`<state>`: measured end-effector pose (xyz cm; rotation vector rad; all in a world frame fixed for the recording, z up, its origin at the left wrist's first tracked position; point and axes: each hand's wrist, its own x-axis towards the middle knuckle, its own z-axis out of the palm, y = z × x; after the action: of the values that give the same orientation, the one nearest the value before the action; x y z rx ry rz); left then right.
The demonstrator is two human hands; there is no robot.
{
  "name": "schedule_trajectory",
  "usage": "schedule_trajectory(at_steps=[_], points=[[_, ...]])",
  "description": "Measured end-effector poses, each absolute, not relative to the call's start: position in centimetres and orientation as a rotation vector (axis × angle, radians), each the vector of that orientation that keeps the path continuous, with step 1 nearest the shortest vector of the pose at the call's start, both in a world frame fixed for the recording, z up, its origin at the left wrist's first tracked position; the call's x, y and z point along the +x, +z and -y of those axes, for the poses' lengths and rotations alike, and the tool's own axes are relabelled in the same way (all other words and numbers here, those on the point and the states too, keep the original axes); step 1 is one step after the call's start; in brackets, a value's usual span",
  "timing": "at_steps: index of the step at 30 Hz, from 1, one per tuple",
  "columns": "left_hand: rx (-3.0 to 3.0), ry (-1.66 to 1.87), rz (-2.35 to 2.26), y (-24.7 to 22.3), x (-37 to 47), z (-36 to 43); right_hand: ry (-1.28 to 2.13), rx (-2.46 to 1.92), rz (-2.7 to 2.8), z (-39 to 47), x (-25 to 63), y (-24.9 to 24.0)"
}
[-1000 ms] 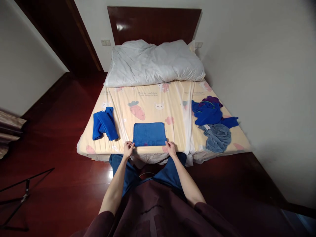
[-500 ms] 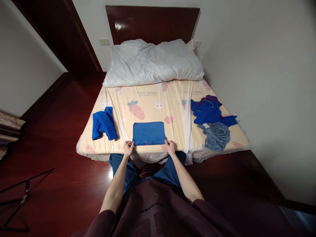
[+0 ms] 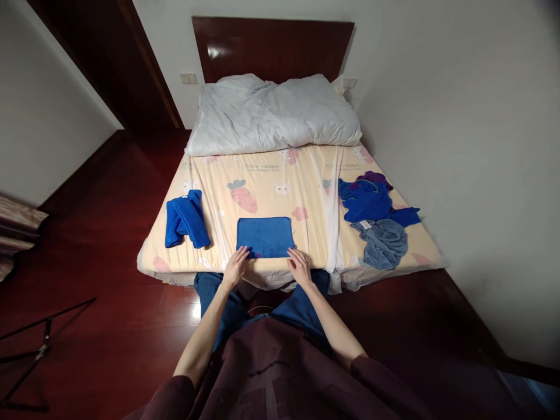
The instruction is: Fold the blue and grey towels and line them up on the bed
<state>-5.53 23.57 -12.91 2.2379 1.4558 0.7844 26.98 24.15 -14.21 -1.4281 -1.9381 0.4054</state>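
A blue towel [image 3: 265, 234] lies flat as a rectangle near the front edge of the bed, its long side towards me. At its near left corner, my left hand [image 3: 236, 265] rests with fingers extended onto the cloth. My right hand [image 3: 300, 266] touches the near right corner, fingers also stretched out. Neither hand grips the fabric. To the left lie folded blue towels [image 3: 187, 219], one slanting across another. On the right is a loose heap of blue cloths [image 3: 367, 199] with a purple cloth [image 3: 377, 178] behind and a crumpled grey-blue cloth [image 3: 385, 245] in front.
The bed [image 3: 271, 192] has a yellow sheet printed with carrots and rabbits. A pale quilt [image 3: 280, 111] is bunched by the dark headboard [image 3: 273, 49]. A black metal stand [image 3: 44, 344] is on the floor at left, and a wall borders the right.
Both hands have released their pinch on the towel's near corners. They have moved slightly inward, with fingers now laid out on its near edge. The towel stays in place.
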Motion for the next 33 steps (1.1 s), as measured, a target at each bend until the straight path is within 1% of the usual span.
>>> schedule_trajectory(at_steps=[4,7,12,19,25,33], points=[[2.290,0.595,-1.509,-13.9,-4.9,-25.0,0.385,-1.442,2.131,-25.1,25.7,-14.5],[2.328,0.459,-1.602,-14.5,-4.7,-25.7,0.329,-1.513,2.175,-25.8,25.3,-14.9],[2.379,0.346,-1.697,-14.5,-4.2,-26.3,0.269,-1.600,2.227,-26.4,25.0,-15.0],[2.368,0.246,-1.745,-13.1,-3.7,-27.7,0.257,-1.717,2.314,-28.1,24.4,-13.6],[2.353,0.154,-1.733,-12.0,-4.2,-29.3,0.340,-1.767,2.437,-30.8,24.5,-11.7],[2.383,0.208,-1.710,-12.8,-4.8,-26.0,0.343,-1.728,2.443,-28.3,25.4,-12.7]])
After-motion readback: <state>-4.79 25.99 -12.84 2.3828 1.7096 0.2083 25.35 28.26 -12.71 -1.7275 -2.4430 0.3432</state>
